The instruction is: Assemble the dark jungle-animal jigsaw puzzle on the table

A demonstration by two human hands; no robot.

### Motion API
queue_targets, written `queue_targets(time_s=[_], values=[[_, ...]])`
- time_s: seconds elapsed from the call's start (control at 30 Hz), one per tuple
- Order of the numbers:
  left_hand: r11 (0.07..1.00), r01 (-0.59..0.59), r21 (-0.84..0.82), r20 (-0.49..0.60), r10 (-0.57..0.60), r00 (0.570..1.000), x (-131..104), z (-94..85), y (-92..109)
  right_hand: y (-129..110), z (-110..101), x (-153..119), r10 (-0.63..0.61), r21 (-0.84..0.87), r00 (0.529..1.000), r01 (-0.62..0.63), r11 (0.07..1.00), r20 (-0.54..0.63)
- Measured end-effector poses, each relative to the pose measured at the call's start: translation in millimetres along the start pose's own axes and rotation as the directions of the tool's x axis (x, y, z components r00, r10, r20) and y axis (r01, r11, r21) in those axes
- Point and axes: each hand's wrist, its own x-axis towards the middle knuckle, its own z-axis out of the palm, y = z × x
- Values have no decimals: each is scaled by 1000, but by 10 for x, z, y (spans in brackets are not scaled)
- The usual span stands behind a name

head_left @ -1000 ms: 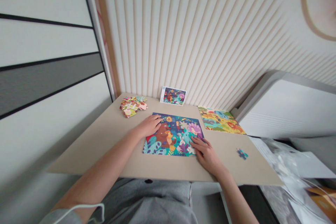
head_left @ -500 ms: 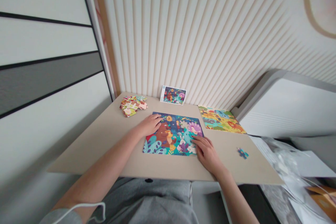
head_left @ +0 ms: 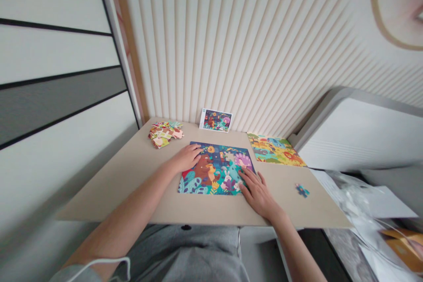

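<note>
A dark blue and teal jigsaw puzzle [head_left: 211, 174] with a bear, rabbits and a peacock lies on the table in front of me. One gap [head_left: 229, 157] in its upper right part shows the beige surface below. My left hand [head_left: 187, 157] rests on the puzzle's upper left edge with its fingers stretched out. Across the lower right edge lies my right hand [head_left: 259, 194], fingers spread flat on the pieces. Neither hand holds anything. To the right, a loose blue puzzle piece [head_left: 302, 191] lies on the table.
A picture card [head_left: 216, 120] of the same scene leans on the ribbed wall at the back. Mixed puzzle pieces [head_left: 164, 134] are heaped at the back left of the table [head_left: 125, 194]. An assembled yellow animal puzzle [head_left: 276, 150] lies at the back right. Plastic wrapping [head_left: 355, 198] sits beyond the right edge.
My right hand has shifted slightly on the puzzle, its fingers now spread wider and a little farther up. My left hand stays in place. The whole view has moved slightly.
</note>
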Motion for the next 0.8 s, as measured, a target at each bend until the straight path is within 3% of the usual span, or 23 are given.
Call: queue_targets(time_s=[0.2, 0.57, 0.67, 0.73, 0.8], values=[[1000, 15, -22, 5, -15, 1000, 5, -16, 13, -3, -14, 41, -14, -6, 1000, 14, 1000, 26], [1000, 17, -25, 43, -16, 999, 2, 24, -58, -22, -47, -35, -50, 7, 992, 52, 999, -113], [999, 23, -38, 32, -22, 999, 4, 20, -50, 260, -72, -167, 72, -95, 961, -100, 990, -268], [999, 28, -40, 25, -27, 999, 4, 22, -43, 571, -98, -358, 232, -172, 896, -315, 934, -380], [999, 29, -36, 23, -29, 999, 4, 31, -41, 924, -127, -608, 393, -242, 800, -535, 810, -454]])
